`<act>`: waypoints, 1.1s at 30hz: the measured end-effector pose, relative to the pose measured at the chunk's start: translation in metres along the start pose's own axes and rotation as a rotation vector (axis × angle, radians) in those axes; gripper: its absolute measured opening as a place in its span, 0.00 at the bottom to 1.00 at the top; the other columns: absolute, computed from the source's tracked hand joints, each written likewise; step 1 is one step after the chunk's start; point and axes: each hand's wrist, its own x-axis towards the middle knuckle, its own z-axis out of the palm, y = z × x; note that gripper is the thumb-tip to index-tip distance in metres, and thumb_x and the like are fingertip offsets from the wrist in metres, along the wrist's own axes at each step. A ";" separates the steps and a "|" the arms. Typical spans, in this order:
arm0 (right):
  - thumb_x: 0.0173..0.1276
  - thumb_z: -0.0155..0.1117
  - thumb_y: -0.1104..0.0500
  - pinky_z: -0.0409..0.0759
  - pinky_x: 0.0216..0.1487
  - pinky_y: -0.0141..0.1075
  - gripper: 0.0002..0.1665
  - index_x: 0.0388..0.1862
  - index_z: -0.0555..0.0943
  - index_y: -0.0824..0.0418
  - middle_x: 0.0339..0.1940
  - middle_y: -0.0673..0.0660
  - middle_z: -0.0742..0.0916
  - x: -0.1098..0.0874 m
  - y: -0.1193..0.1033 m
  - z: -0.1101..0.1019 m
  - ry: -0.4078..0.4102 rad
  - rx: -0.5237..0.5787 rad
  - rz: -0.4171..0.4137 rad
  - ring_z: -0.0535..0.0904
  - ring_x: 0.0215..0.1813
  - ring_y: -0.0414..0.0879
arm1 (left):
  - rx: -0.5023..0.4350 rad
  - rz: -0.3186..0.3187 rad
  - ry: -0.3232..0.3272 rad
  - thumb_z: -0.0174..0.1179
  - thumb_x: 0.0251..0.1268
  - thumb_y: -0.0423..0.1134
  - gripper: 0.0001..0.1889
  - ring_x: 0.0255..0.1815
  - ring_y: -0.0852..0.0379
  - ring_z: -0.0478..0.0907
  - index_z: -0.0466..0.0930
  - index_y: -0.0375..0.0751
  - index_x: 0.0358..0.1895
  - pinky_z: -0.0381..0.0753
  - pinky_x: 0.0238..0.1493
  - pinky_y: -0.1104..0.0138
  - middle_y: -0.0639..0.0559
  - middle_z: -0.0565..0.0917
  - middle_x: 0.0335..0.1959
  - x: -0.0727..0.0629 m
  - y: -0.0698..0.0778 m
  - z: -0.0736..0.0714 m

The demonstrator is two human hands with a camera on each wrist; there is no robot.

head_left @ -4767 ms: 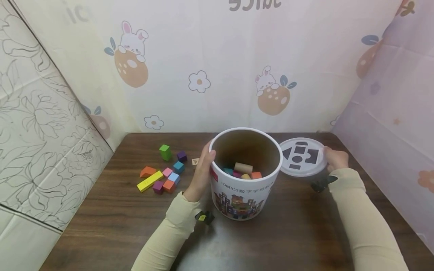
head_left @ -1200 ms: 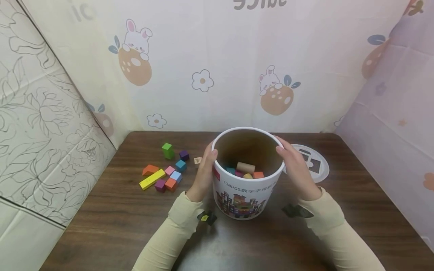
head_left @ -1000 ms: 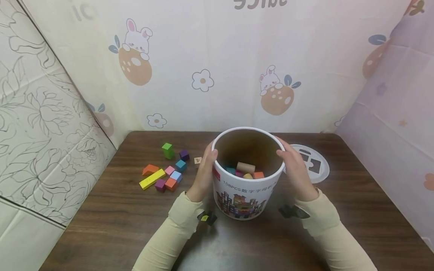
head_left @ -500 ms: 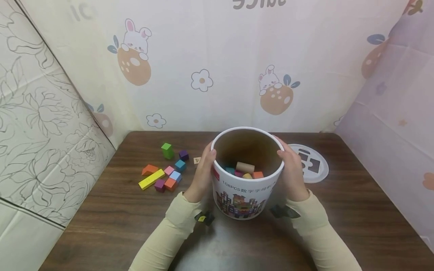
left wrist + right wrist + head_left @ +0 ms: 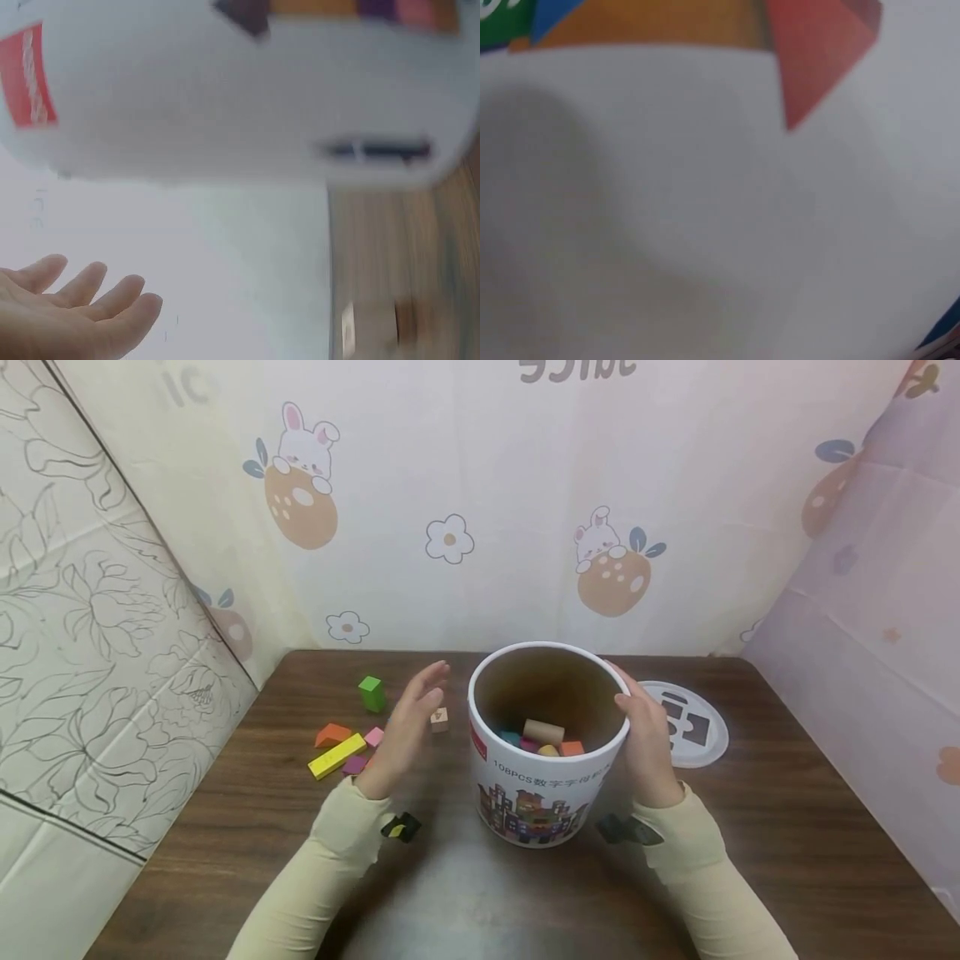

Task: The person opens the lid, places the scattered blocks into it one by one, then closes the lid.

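A white bucket (image 5: pixel 536 785) with a printed block picture stands upright, several coloured wooden blocks (image 5: pixel 543 732) inside it. My right hand (image 5: pixel 648 739) holds the bucket's right side, thumb at the rim and fingers along the outer wall. The bucket's wall fills the right wrist view. My left hand (image 5: pixel 402 727) is off the bucket, between it and the loose blocks, and in the left wrist view its fingers (image 5: pixel 112 300) are spread and hold nothing. In the head view it hides some blocks. A wooden block marked 4 (image 5: pixel 439 720) lies just right of this hand.
Left of the left hand lie a yellow bar (image 5: pixel 337 757), an orange block (image 5: pixel 332 735), a green block (image 5: pixel 371 693), a pink block (image 5: pixel 374 737) and a purple block (image 5: pixel 355 765). A clear lid with shaped holes (image 5: pixel 712 747) lies behind the right hand. Patterned cloth hangs behind the table.
Earlier my right hand left the lid and took hold of the bucket's right side. In the last half second my left hand let go of the bucket and moved left over the blocks.
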 end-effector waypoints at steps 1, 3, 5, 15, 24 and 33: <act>0.76 0.32 0.59 0.67 0.71 0.44 0.30 0.72 0.70 0.56 0.71 0.56 0.75 0.000 0.000 0.000 0.000 0.010 -0.001 0.69 0.69 0.47 | 0.013 -0.001 0.001 0.43 0.76 0.50 0.27 0.76 0.46 0.59 0.57 0.50 0.75 0.58 0.73 0.40 0.49 0.62 0.75 0.000 -0.001 -0.005; 0.76 0.33 0.59 0.67 0.70 0.43 0.29 0.71 0.70 0.56 0.71 0.57 0.75 0.000 0.000 0.001 0.002 0.038 -0.003 0.69 0.69 0.47 | 0.064 -0.014 -0.004 0.43 0.77 0.49 0.28 0.76 0.44 0.58 0.56 0.49 0.75 0.59 0.73 0.41 0.47 0.61 0.76 0.000 -0.004 -0.015; 0.76 0.33 0.59 0.68 0.69 0.40 0.29 0.71 0.70 0.57 0.70 0.57 0.75 0.000 0.000 0.001 0.005 0.057 -0.005 0.70 0.68 0.46 | 0.131 -0.029 -0.012 0.45 0.77 0.50 0.28 0.76 0.43 0.59 0.55 0.49 0.76 0.60 0.73 0.42 0.45 0.61 0.76 0.003 -0.009 -0.024; 0.75 0.33 0.60 0.69 0.68 0.36 0.29 0.71 0.70 0.57 0.71 0.57 0.75 0.000 -0.001 0.001 -0.001 0.062 0.008 0.70 0.67 0.43 | 0.568 -0.170 -0.146 0.54 0.68 0.59 0.40 0.76 0.41 0.59 0.53 0.45 0.77 0.63 0.72 0.43 0.43 0.58 0.77 0.038 -0.040 -0.030; 0.76 0.33 0.58 0.70 0.68 0.41 0.29 0.72 0.69 0.55 0.71 0.57 0.75 -0.002 0.001 0.000 -0.007 0.033 0.002 0.70 0.67 0.46 | 0.931 -0.197 -0.349 0.68 0.58 0.51 0.48 0.74 0.36 0.61 0.52 0.36 0.76 0.63 0.73 0.45 0.35 0.62 0.73 0.064 -0.063 -0.012; 0.76 0.33 0.54 0.70 0.67 0.44 0.29 0.72 0.69 0.53 0.71 0.55 0.75 -0.002 0.003 0.002 -0.007 0.038 0.004 0.69 0.66 0.46 | 1.097 -0.197 -0.445 0.71 0.55 0.44 0.24 0.51 0.42 0.78 0.76 0.32 0.51 0.79 0.55 0.52 0.37 0.79 0.49 0.077 -0.077 -0.003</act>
